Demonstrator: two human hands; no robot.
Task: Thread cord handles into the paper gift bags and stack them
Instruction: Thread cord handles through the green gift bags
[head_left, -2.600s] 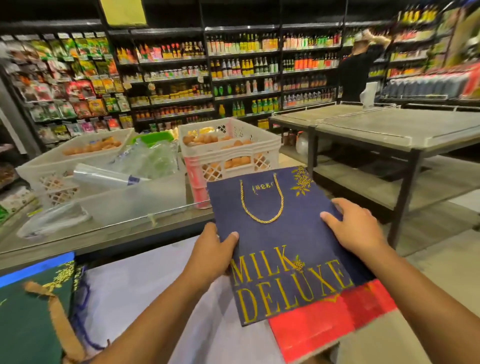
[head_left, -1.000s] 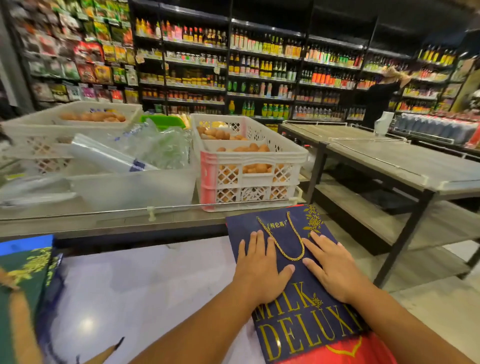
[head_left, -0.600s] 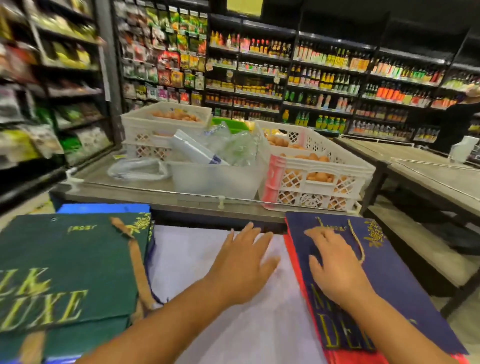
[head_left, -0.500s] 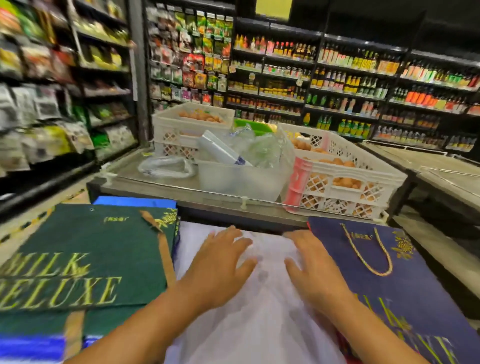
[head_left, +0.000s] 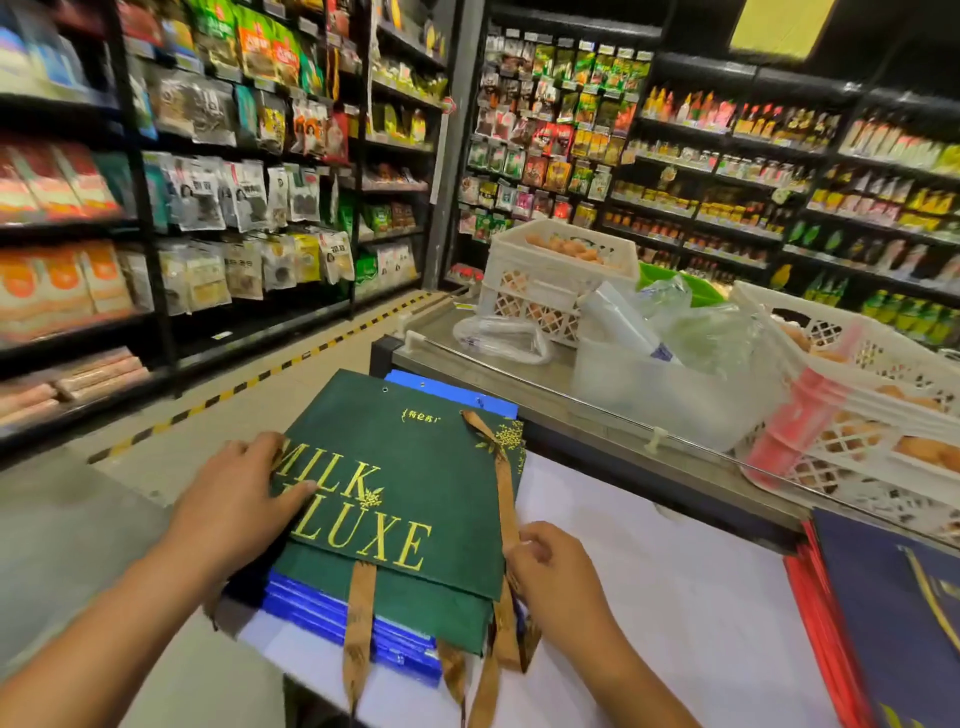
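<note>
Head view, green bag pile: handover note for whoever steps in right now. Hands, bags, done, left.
Left hand: fingers flat on the left edge of the top green bag, pressing; no grip.
Right hand: pinches the tan ribbon handle at that bag's right edge.
Supply pile: the green bag lies on blue bags, on the white sheet. One punched hole near its top edge shows empty.
Done pile: navy bag with gold cord on red bags, far right.
Done: navy bag corded and stacked.
Left: thread the green bag, stack it, then likely the blue ones.
</note>
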